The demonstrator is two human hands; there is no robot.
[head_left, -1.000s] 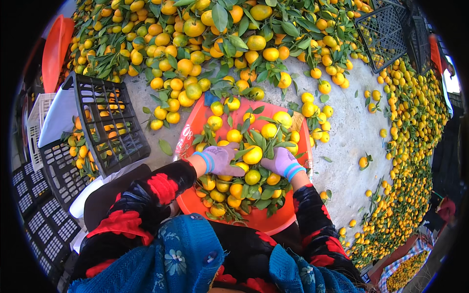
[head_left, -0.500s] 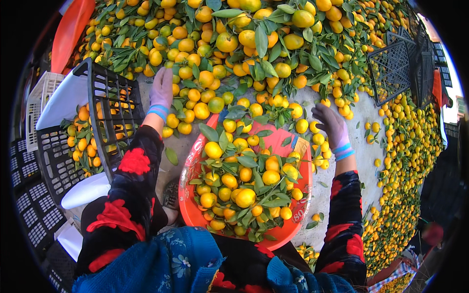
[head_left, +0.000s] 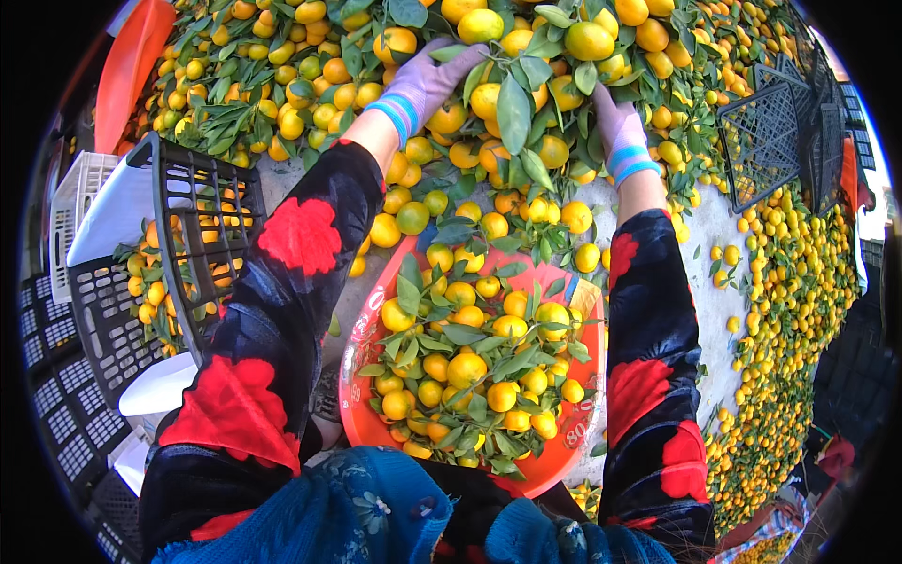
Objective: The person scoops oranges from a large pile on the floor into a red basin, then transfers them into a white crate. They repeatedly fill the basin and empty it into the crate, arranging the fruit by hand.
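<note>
Both my hands reach to the large heap of leafy mandarins (head_left: 554, 150) at the top. My left hand (head_left: 427, 86), in a thin lilac glove with a blue cuff, lies against the fruit with thumb and fingers apart. On the other side of the same clump is my right hand (head_left: 620, 130), gloved alike; a stretched finger shows, while leaves and fruit partly hide the rest. Neither hand is closed round a fruit. Between my forearms stands a red plastic basin (head_left: 355, 399), filled with mandarins (head_left: 467, 370) and green leaves.
To the left, a tilted black crate (head_left: 164, 235) stands by more mandarins and a white crate (head_left: 68, 211). An orange-red plastic piece (head_left: 127, 70) rises at the far left. Black crates (head_left: 766, 136) lean at the right, above another fruit heap (head_left: 780, 376). Grey floor (head_left: 705, 282) shows between.
Both hands have moved forward from beside the basin into the heap. The left also went right, and they are now closer together, touching the fruit.
</note>
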